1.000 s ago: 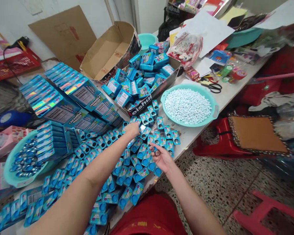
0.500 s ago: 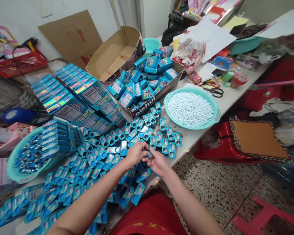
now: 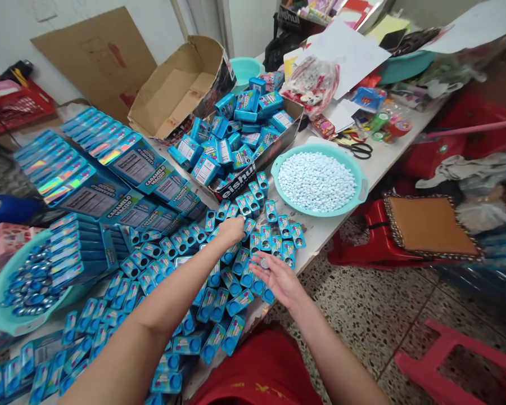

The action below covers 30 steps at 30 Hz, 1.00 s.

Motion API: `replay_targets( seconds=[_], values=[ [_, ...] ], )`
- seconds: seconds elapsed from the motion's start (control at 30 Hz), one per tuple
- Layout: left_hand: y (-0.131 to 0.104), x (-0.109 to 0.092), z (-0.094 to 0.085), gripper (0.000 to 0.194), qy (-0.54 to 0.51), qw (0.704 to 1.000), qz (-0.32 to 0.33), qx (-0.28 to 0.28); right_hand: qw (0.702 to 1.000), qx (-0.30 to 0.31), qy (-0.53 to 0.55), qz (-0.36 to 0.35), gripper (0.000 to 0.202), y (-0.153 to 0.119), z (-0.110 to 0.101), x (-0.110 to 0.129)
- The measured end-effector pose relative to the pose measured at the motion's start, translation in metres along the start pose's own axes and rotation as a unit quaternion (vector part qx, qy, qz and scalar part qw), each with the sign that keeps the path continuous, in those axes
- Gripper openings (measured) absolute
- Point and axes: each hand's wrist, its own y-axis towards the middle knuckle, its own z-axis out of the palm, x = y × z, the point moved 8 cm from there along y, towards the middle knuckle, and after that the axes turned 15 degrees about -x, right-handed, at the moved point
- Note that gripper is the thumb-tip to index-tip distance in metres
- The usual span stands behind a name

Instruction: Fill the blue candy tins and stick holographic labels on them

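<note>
Small blue candy boxes [image 3: 231,281] with round holes in their top ends stand packed over the table. My left hand [image 3: 233,228] reaches in among them, fingers closed at the top of one blue candy box [image 3: 248,226]; the fingertips are mostly hidden. Nearer the table edge, my right hand [image 3: 278,277] is turned palm up with its fingers loosely extended. A small round silvery piece [image 3: 263,262] is held at its fingers. Some boxes beside that hand have white pieces showing in their holes.
A turquoise bowl of pale candies [image 3: 320,183] sits on the right. The open carton [image 3: 244,180] behind holds a heap of blue boxes. At left are stacked display boxes [image 3: 109,185] and a bowl of shiny blue-silver pieces [image 3: 0,304]. Scissors [image 3: 360,149] lie farther back.
My hands were together over the boxes and are now apart. The left has moved forward to a box; the right has opened palm up. The view has shifted slightly.
</note>
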Motion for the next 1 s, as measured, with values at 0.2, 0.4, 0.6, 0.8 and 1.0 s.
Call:
replay_targets(
  seconds=[0.2, 0.4, 0.6, 0.8, 1.0],
  values=[
    [0.016, -0.004, 0.004, 0.032, 0.010, 0.999, -0.029, 0.029, 0.998, -0.046, -0.039, 0.023, 0.018, 0.005, -0.014, -0.007],
    [-0.023, -0.003, -0.012, 0.042, -0.054, 0.996, 0.015, -0.066, 0.997, -0.077, 0.015, 0.009, 0.013, 0.007, -0.011, -0.006],
    [-0.111, -0.035, -0.002, 0.019, -0.197, 0.950, 0.203, -0.132, 0.998, -0.058, 0.028, -0.003, 0.004, 0.008, 0.001, -0.020],
    [-0.118, -0.023, 0.010, 0.022, -0.209, 0.963, 0.143, -0.093, 0.998, -0.041, 0.005, 0.041, 0.018, 0.008, 0.005, -0.040],
    [-0.106, -0.013, 0.015, 0.025, -0.418, 0.908, 0.028, -0.024, 0.999, -0.040, -0.019, 0.021, 0.029, 0.007, 0.001, -0.028]
  ],
)
